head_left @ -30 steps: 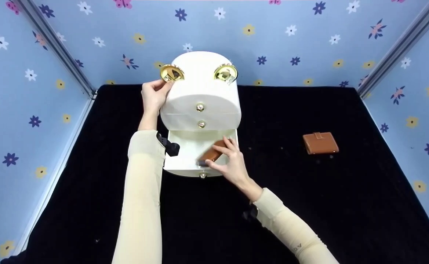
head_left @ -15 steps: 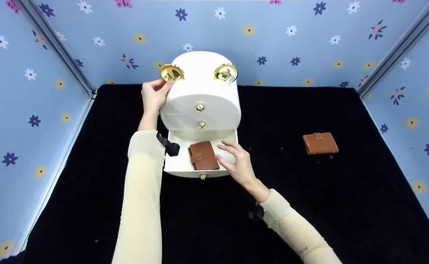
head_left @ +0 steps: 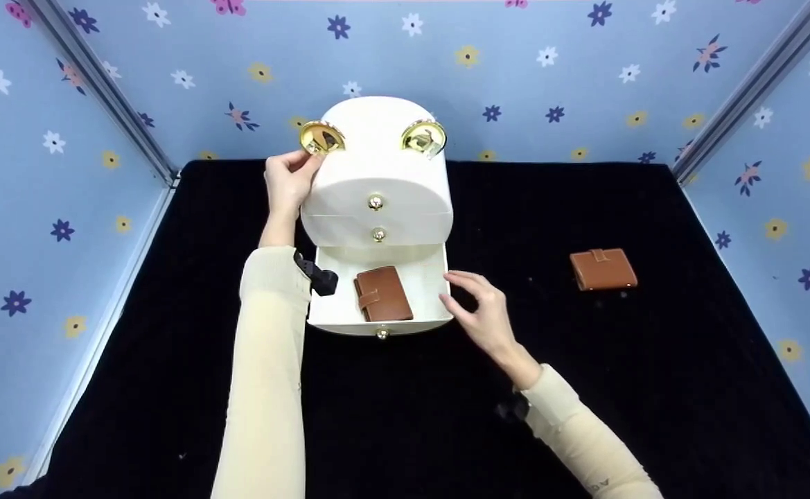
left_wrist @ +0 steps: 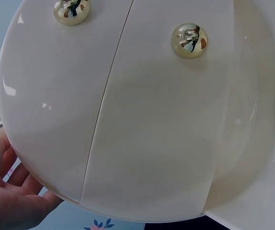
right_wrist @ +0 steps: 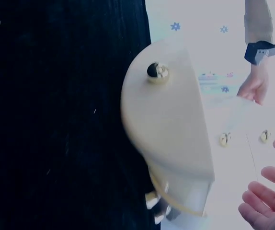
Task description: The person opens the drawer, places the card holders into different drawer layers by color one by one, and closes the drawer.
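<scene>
A white rounded drawer box (head_left: 377, 166) stands with its bottom drawer (head_left: 335, 308) pulled out. A brown leather wallet (head_left: 385, 294) with a strap lies flat inside the drawer. At the box's upper left side, my left hand (head_left: 288, 181) holds on just below the round gold ornament (head_left: 323, 138); in the left wrist view its bent fingers (left_wrist: 20, 177) reach behind the box edge. My right hand (head_left: 484, 312) is at the drawer's right wall, thumb and fingers apart, nothing between them. Whether its fingertips touch that wall I cannot tell.
A second brown wallet (head_left: 603, 269) lies on the black cloth (head_left: 550, 346) to the right. Another gold ornament (head_left: 424, 138) sits at the box's upper right. Gold knobs (head_left: 375, 202) mark the drawer fronts. Blue flowered panels (head_left: 515, 76) surround the back and sides.
My right hand has let go of the wallet, which settled flat in the drawer, and has moved right to the drawer's right wall. My left hand has stayed put.
</scene>
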Available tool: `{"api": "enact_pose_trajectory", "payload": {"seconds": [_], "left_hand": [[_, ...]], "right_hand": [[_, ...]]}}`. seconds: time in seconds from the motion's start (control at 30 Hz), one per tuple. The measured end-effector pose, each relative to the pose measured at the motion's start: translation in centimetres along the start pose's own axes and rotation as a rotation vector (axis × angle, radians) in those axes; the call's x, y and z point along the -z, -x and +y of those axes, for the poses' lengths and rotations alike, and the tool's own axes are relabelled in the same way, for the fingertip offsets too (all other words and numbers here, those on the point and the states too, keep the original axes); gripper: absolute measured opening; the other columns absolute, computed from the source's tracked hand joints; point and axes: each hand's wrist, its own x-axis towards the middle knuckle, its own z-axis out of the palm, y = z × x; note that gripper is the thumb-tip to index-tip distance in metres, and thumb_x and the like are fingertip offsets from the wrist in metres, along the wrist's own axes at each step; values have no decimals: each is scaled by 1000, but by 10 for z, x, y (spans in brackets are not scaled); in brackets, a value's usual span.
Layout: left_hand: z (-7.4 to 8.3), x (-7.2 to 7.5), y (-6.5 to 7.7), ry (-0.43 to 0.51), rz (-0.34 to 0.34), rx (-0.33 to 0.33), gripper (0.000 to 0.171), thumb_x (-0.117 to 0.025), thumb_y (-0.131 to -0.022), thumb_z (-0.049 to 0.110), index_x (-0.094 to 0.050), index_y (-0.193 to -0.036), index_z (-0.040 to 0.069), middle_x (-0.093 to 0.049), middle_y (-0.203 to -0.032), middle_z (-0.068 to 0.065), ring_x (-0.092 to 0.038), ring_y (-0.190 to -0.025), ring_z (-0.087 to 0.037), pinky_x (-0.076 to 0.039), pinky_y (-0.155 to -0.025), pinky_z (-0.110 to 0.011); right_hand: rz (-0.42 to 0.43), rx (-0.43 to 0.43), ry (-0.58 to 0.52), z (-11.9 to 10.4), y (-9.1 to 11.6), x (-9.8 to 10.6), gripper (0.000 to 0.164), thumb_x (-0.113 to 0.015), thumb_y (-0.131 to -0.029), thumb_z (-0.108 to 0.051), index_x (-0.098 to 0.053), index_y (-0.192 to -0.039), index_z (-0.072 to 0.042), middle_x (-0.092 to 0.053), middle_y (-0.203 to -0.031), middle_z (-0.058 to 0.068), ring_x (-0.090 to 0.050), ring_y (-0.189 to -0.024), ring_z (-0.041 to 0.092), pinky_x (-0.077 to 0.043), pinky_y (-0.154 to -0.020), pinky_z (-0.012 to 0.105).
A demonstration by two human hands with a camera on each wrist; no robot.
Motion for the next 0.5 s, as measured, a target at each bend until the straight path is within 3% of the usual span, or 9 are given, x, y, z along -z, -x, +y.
{"api": "enact_pose_trajectory", "payload": {"seconds": [0.3,0.5], "left_hand": [[1,1,0,-14,-11,24,31,-65,-81,23,-65,-107,7,-63,-105,-10,-58,-91,-14,-45,-77,-21],[0,0,0,-11,-3,4,30,-66,-80,22,-66,-106,7,-64,-102,-10,-59,-88,-13,-45,-76,-21]], "right_hand": [[27,-21,54,25,13,23,28,-70,-76,-9,-65,-102,-2,-63,-102,8,-57,-96,21,-42,-86,30],[36,-40,113,43,21,38,32,-72,-73,-5,-64,-103,0,-62,-103,14,-56,-98,24,-41,-87,32]]}}
